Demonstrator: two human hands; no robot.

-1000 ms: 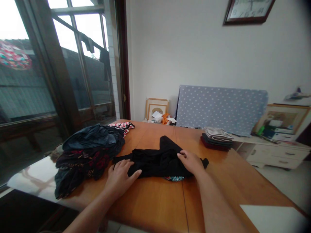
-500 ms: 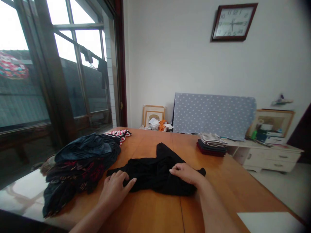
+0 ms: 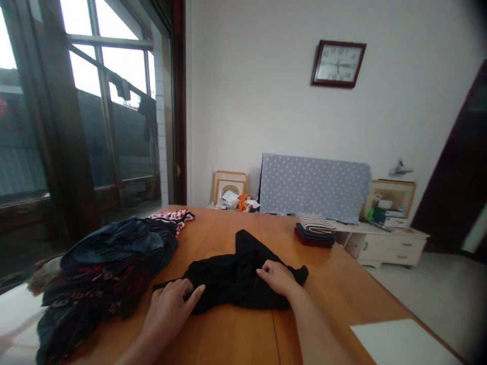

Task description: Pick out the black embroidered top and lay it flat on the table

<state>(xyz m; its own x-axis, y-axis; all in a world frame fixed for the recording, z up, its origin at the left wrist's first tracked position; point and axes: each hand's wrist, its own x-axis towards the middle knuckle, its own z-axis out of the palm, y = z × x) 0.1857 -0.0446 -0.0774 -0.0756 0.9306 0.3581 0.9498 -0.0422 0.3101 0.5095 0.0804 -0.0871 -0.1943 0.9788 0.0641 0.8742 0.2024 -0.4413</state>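
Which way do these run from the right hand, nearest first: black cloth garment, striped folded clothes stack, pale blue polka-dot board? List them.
1. black cloth garment, under the right hand, on the table.
2. striped folded clothes stack, farther along the table, ahead and to the right.
3. pale blue polka-dot board, beyond the table's far edge.

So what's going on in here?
A person has both hands on a black garment: the left hand at its near left side, the right hand at its right side. It lies rumpled on a wooden table, beside a heap of clothes. A folded stack of clothes sits farther back.
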